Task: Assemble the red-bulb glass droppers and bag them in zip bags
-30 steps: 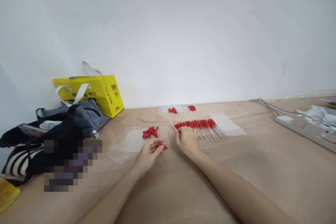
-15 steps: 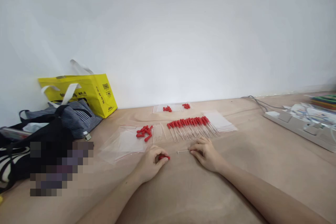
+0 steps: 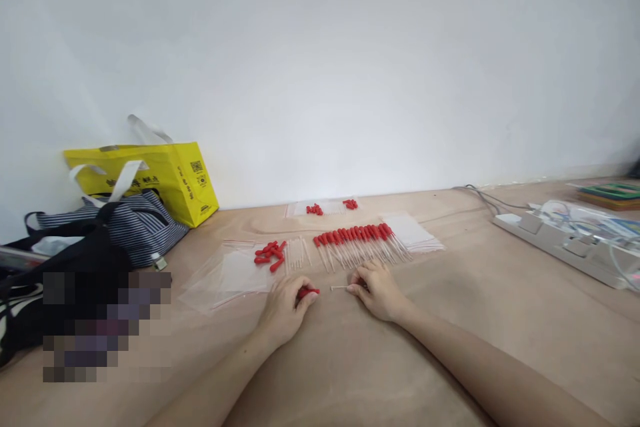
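Observation:
My left hand (image 3: pixel 286 310) is closed around a red rubber dropper bulb (image 3: pixel 311 292), its narrow end pointing right. Facing it, my right hand (image 3: pixel 377 292) pinches a thin pale dropper tube (image 3: pixel 339 288) near the tabletop. A small gap separates the tube's end from the bulb. Beyond my right hand lies a slanting row of assembled droppers (image 3: pixel 356 235), red bulbs on the far side. Loose red bulbs (image 3: pixel 270 253) are heaped past my left hand, beside several loose tubes (image 3: pixel 297 255).
Clear zip bags (image 3: pixel 225 280) lie left of the loose bulbs, and white bags (image 3: pixel 413 233) right of the row. More red bulbs (image 3: pixel 315 210) rest near the wall. A yellow bag (image 3: pixel 197 180) and striped bag (image 3: pixel 145 227) stand left; a power strip (image 3: pixel 560 250) lies right.
The view has shifted slightly to the right. The tube and bulb look a little closer together, and less of the tube sticks out from my right fingers. Both hands keep their grip.

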{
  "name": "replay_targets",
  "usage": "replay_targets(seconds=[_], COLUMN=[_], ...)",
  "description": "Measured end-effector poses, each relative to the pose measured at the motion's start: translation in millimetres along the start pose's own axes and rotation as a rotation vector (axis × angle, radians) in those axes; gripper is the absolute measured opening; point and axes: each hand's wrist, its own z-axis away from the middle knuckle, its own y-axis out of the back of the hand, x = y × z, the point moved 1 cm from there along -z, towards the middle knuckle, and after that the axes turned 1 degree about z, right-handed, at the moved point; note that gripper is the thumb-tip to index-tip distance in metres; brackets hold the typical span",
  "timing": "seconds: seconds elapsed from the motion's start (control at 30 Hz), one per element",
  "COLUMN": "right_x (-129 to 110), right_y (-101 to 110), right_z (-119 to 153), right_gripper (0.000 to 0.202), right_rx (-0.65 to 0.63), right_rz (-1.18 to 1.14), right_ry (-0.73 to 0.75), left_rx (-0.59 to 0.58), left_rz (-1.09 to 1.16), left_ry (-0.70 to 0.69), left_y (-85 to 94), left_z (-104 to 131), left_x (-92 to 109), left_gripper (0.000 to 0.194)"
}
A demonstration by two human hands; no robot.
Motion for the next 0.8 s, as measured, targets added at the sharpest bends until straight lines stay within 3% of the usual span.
replay_targets(seconds=[0.13,0.4,0.8], right_x=[-4.3,-20.8,-32.0], right_y=[-0.6,-6.6,-2.4], right_z=[3.6,9.6,15.8], right_gripper=[0.012,0.013,0.018], right_rx=[0.061,0.089,0.050], right_rz=[-0.024,-0.216,-0.076], right_ry=[-0.006,0.072,0.188], left_rx=[0.039,0.000,0.031], left_rz=[-0.003,-0.004,0.145], left_ry=[0.040,0.007,0.010], left_y=[-3.0,-5.7,-3.7], left_z=[1.8,1.4,2.7], left_x=[3.3,6.5,6.8], left_gripper=[0.016,0.024,0.023])
